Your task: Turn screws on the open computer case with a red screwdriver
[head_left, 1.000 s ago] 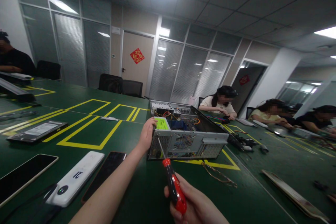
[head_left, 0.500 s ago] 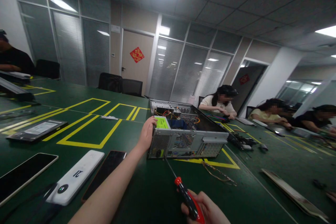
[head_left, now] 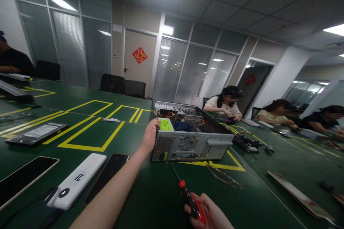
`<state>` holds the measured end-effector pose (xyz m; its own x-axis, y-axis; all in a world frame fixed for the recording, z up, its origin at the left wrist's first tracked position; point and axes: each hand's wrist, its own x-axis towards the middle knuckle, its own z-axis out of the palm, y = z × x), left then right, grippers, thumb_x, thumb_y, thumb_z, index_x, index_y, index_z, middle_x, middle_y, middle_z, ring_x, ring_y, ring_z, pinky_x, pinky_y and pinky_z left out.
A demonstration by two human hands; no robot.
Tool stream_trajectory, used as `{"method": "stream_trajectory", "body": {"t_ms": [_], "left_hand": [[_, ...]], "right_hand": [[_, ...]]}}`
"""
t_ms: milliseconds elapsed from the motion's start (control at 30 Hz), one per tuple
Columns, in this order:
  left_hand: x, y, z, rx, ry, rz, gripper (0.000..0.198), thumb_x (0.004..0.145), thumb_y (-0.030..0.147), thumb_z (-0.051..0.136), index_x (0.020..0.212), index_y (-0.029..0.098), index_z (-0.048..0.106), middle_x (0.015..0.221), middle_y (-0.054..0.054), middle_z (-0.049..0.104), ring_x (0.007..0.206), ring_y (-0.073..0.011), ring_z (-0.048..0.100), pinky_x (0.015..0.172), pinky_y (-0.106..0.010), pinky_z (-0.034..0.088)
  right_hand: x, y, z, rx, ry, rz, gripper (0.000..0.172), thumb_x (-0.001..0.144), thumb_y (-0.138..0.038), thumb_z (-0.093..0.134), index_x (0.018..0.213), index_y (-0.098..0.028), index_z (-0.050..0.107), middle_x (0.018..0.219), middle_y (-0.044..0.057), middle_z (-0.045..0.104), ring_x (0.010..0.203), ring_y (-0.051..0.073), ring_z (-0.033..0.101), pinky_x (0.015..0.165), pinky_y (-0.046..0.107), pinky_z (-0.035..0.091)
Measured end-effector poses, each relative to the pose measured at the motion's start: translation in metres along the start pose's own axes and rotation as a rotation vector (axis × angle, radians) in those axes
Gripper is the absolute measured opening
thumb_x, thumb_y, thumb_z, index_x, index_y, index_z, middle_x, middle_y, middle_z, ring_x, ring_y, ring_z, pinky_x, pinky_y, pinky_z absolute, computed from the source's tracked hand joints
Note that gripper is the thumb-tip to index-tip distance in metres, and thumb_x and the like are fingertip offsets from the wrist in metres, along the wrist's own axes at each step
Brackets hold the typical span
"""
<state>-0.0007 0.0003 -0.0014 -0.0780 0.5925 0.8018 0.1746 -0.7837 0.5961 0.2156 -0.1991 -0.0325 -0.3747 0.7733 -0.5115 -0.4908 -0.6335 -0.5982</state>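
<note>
An open grey computer case point(head_left: 191, 139) lies on its side on the green table point(head_left: 150, 193), with coloured wires and a green-labelled power supply point(head_left: 165, 125) inside. My left hand point(head_left: 149, 136) grips the case's near left corner. My right hand point(head_left: 208, 216), at the bottom edge, is closed on a red and black screwdriver point(head_left: 192, 202). Its thin shaft points up and left at the foot of the case's rear panel.
A white power bank point(head_left: 76, 181), a dark phone point(head_left: 107, 177) and a tablet point(head_left: 25, 177) lie at the near left. A loose wire point(head_left: 223, 177) and a flat panel point(head_left: 299, 195) lie to the right. Several people sit at the far side and far left.
My right hand has drawn the screwdriver back and down, away from the rear panel, so the tip now rests by the case's lower edge. My left hand stays on the corner.
</note>
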Motion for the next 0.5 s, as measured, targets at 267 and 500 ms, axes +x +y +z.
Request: {"method": "stream_trajectory", "body": {"t_ms": [267,500], "left_hand": [[-0.0001,-0.0003,0.0001,-0.001,0.003,0.003,0.041,0.095,0.044,0.022,0.087,0.019,0.054,0.108,-0.01,0.061,0.12,-0.0214,0.049,0.107,-0.043,0.036],[-0.0006,-0.0011,0.0009,0.001,0.016,0.016,0.041,0.095,0.044,0.022,0.087,0.019,0.054,0.107,-0.01,0.061,0.119,-0.021,0.049,0.106,-0.043,0.037]], "right_hand": [[-0.001,-0.0014,0.002,0.007,-0.004,-0.001,0.017,0.078,-0.032,0.05,0.077,-0.016,0.055,0.065,0.003,0.062,0.036,0.001,0.036,0.034,0.011,0.017],[-0.001,-0.0009,-0.0014,0.008,0.028,0.065,0.031,0.084,-0.033,0.04,0.07,-0.011,0.057,0.059,0.002,0.057,0.035,0.001,0.035,0.033,0.011,0.019]]}}
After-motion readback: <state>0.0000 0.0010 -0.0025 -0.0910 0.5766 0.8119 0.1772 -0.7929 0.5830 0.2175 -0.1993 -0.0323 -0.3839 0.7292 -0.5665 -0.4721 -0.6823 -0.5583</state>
